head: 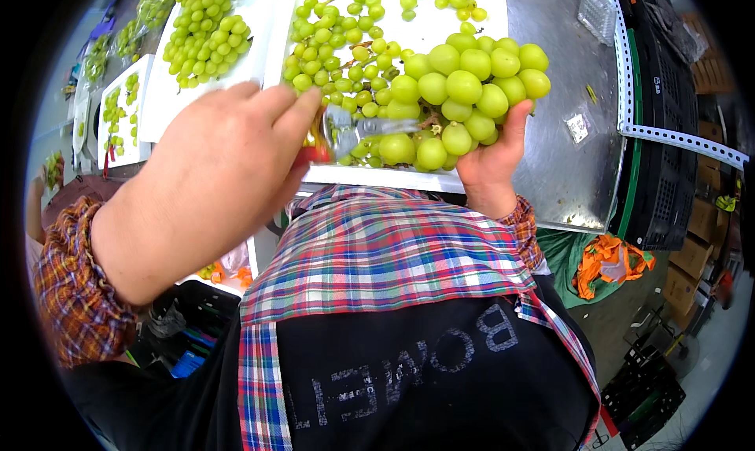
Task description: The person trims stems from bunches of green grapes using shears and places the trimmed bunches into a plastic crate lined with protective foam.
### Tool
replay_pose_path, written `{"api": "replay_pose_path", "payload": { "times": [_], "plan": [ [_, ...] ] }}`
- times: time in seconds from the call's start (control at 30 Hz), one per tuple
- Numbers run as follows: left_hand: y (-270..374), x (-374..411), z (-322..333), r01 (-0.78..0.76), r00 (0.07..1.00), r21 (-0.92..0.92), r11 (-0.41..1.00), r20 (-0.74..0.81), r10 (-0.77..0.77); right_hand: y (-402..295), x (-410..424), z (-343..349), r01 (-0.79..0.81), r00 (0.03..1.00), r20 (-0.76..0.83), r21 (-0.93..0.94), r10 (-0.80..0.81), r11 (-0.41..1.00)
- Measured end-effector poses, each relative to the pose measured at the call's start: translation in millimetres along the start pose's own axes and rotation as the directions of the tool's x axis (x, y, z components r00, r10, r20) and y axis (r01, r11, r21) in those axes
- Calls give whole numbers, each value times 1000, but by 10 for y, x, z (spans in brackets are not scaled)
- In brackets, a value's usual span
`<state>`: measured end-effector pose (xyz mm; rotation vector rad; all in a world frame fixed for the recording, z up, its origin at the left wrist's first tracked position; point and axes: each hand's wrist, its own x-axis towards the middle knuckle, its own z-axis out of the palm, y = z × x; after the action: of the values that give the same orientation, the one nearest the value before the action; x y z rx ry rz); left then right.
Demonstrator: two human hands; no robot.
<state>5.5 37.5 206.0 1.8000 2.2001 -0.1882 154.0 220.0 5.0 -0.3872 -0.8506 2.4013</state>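
Note:
My left hand (236,126) is closed around small metal scissors (377,126) with red handles, slightly blurred. Their blades point right, against the stem area of a large bunch of green grapes (466,88). Palm up, my right hand (495,156) supports that bunch from below and the right, its thumb along the side. Beneath and behind it lies a white tray (383,174) with many loose green grapes (318,50) and bits of stem. Some of the tray is hidden by the bunch and my left hand.
Another white tray (159,106) with whole grape bunches (206,44) stands at the left, and a smaller one (144,144) beyond it. On the metal table (548,174) lie a clear plastic punnet (596,14) and a small printed packet (578,128). Black crates (660,185) stand right.

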Motion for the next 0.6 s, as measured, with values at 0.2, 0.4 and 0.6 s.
{"api": "replay_pose_path", "payload": {
  "times": [0.2,0.4,0.6],
  "plan": [
    [-103,-36,100,-131,964,203,970,-202,172,14,21,-35,-53,998,-24,102,56,993],
    [-45,-51,126,-147,969,46,988,-195,153,20,23,-7,-150,987,-25,196,157,969],
    [-46,-59,180,-147,978,6,989,-148,146,13,8,32,-174,984,15,249,176,953]
  ]
}}
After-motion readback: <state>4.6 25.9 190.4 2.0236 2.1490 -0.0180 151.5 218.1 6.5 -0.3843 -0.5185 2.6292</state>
